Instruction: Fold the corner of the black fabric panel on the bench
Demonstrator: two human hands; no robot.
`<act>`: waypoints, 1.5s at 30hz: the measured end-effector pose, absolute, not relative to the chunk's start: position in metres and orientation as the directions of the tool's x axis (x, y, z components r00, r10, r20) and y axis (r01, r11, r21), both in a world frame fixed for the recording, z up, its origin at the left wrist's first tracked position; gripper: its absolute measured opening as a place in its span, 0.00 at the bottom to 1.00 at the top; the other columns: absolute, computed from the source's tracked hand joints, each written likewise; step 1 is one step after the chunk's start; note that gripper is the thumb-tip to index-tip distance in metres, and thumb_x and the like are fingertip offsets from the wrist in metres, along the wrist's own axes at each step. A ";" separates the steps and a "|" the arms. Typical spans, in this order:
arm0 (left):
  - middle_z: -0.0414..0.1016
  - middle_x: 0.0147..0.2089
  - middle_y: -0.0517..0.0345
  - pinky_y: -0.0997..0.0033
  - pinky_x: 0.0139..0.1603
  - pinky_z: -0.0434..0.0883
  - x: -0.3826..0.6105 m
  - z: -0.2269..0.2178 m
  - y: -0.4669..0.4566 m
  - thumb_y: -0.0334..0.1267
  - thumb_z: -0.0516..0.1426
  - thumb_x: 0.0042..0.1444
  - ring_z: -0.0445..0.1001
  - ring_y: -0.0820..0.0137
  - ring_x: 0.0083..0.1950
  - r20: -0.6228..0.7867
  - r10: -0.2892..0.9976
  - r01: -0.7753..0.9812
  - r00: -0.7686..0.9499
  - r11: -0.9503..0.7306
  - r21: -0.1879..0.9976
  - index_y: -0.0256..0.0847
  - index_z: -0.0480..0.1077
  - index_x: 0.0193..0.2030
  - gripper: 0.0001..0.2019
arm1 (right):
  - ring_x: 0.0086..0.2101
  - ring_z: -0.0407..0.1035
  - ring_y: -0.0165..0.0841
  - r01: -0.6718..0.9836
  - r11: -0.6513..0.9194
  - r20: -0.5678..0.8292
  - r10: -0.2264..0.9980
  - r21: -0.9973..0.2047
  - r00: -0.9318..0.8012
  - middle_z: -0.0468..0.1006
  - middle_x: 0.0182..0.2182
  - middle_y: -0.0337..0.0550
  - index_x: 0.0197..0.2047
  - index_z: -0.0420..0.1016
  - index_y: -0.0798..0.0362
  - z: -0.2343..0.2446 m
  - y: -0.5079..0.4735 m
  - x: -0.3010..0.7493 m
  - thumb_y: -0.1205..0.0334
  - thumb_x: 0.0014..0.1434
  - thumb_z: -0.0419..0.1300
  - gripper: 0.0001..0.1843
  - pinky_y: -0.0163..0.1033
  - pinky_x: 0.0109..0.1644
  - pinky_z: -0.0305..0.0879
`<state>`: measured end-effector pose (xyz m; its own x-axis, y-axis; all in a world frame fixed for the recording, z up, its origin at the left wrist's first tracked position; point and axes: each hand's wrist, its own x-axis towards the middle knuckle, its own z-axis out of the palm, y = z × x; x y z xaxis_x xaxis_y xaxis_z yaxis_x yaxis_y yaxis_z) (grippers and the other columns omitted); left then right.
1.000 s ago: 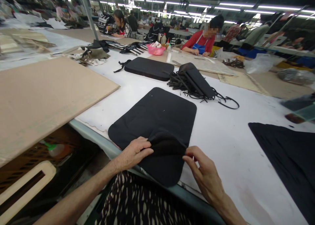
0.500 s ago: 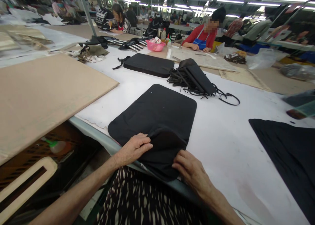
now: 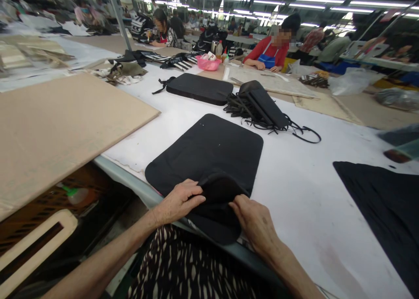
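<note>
A black fabric panel (image 3: 209, 146) with rounded corners lies on the white-covered table, its near end puckered up and hanging over the table's edge. My left hand (image 3: 183, 197) is closed at the raised fold, thumb and fingers pressing the cloth from the left. On the right side, my right hand (image 3: 253, 218) pinches the panel near its edge, its fingertips partly hidden by the cloth. Beyond the panel lie a flat black padded piece (image 3: 199, 88) and a bundle of black strips (image 3: 262, 104).
A tan board (image 3: 72, 128) covers the left side, above an orange crate (image 3: 29, 229) holding a green-capped bottle (image 3: 77, 195). More black fabric (image 3: 382, 203) lies at the right. Across the table, a person in a blue apron (image 3: 270, 60) works near a pink basket (image 3: 208, 63).
My right hand has moved slightly up and inward, still holding the fabric. The fold between my hands stands more bunched. The view has shifted a little.
</note>
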<state>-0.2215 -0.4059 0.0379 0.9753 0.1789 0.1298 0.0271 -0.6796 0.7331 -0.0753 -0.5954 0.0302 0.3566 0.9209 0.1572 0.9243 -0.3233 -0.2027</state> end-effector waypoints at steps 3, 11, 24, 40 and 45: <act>0.58 0.27 0.62 0.74 0.36 0.57 -0.222 0.039 -0.406 0.37 0.50 0.61 0.60 0.72 0.34 0.128 0.177 0.029 0.976 -0.686 0.727 0.37 0.57 0.25 0.14 | 0.24 0.63 0.30 0.842 -0.380 0.069 0.897 -0.383 0.436 0.67 0.23 0.37 0.27 0.61 0.52 0.036 -0.592 -0.071 0.56 0.65 0.43 0.17 0.34 0.27 0.53; 0.62 0.33 0.59 0.73 0.38 0.59 -0.224 0.037 -0.409 0.41 0.61 0.51 0.61 0.67 0.40 0.119 0.143 0.035 0.983 -0.772 0.635 0.38 0.60 0.28 0.14 | 0.25 0.62 0.30 0.831 -0.325 0.178 0.880 -0.452 0.440 0.66 0.24 0.37 0.26 0.61 0.52 0.051 -0.590 -0.075 0.55 0.65 0.43 0.18 0.33 0.29 0.55; 0.61 0.29 0.61 0.72 0.39 0.58 -0.222 0.037 -0.406 0.38 0.49 0.62 0.60 0.70 0.37 0.112 0.147 0.024 0.983 -0.701 0.713 0.38 0.59 0.26 0.14 | 0.28 0.65 0.30 0.758 -0.333 0.186 0.841 -0.561 0.508 0.69 0.27 0.38 0.31 0.64 0.51 0.051 -0.588 -0.074 0.55 0.64 0.45 0.14 0.33 0.31 0.62; 0.56 0.25 0.62 0.72 0.33 0.56 -0.220 0.042 -0.406 0.40 0.46 0.63 0.57 0.72 0.31 0.085 0.206 0.071 0.975 -0.648 0.759 0.37 0.53 0.21 0.18 | 0.35 0.65 0.36 0.926 -0.056 0.185 0.974 -0.374 0.134 0.72 0.36 0.46 0.41 0.70 0.52 0.046 -0.630 -0.106 0.63 0.64 0.46 0.12 0.41 0.38 0.62; 0.55 0.25 0.62 0.73 0.33 0.56 -0.220 0.042 -0.407 0.39 0.46 0.63 0.57 0.73 0.31 0.101 0.202 0.061 0.974 -0.665 0.745 0.37 0.53 0.22 0.18 | 0.31 0.63 0.34 0.900 -0.134 0.176 0.959 -0.415 0.224 0.70 0.29 0.43 0.33 0.69 0.52 0.044 -0.625 -0.105 0.63 0.65 0.44 0.15 0.40 0.36 0.58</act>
<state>-0.2205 -0.4074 0.0424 0.9742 0.2018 0.1007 0.0607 -0.6647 0.7446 -0.1052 -0.6251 0.0439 0.2242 0.9586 0.1756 0.8997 -0.1344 -0.4152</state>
